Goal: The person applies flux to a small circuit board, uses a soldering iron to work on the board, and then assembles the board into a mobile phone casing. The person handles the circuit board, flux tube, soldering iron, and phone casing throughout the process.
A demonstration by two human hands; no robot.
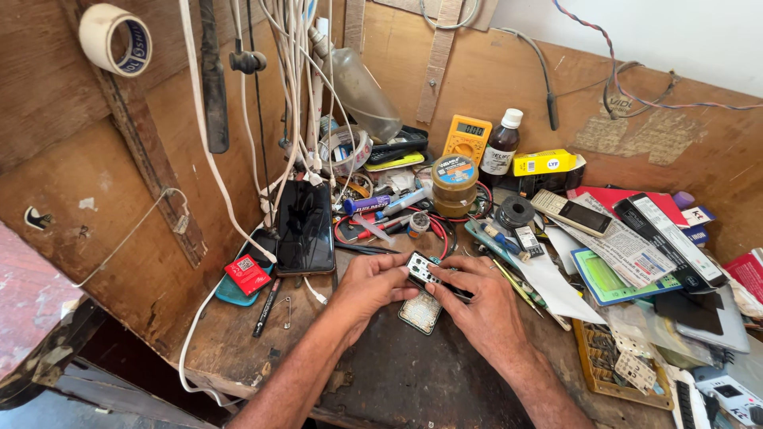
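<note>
Both hands met over a small keypad phone (430,276) at the middle of the workbench (397,373): the left hand (372,284) pinched its near end and the right hand (479,298) gripped the far end, seemingly to steady it above a pale keypad sheet (420,312). Behind stood a yellow multimeter (466,137), a brown white-capped bottle (501,144), a yellow box (544,162) and a round amber jar (455,187)

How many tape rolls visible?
2: one tape roll hangs on the wall at upper left; another tape roll sits among the hanging cables on the bench. Clutter may hide more.
</note>
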